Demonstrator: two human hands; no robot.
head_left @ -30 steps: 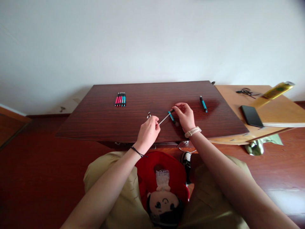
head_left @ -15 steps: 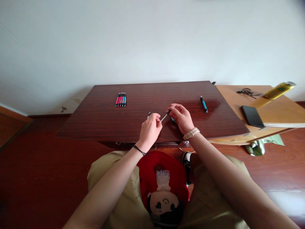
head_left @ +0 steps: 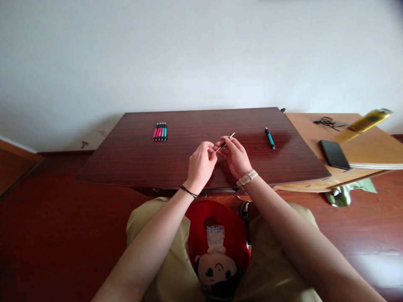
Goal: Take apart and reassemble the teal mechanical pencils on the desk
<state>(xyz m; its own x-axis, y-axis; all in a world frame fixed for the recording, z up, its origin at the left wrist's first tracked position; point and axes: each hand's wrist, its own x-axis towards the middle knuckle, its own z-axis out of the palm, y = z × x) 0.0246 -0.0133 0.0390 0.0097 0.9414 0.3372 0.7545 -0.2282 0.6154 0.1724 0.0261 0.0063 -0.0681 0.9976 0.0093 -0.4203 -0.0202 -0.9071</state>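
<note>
By the left hand (head_left: 202,161), fingertips pinched, one thin rod (head_left: 232,135) is held over the counter (head_left: 192,126); its one black sleeve (head_left: 223,144) is gripped by the curled right hand (head_left: 234,156). Sleeve and rod are apparently being fitted; steady alignment is called for. Beyond, five pens (head_left: 160,132), seemingly three pink and two blue, are lined up leftward; one blue pen (head_left: 270,138) is set rightward.
</note>
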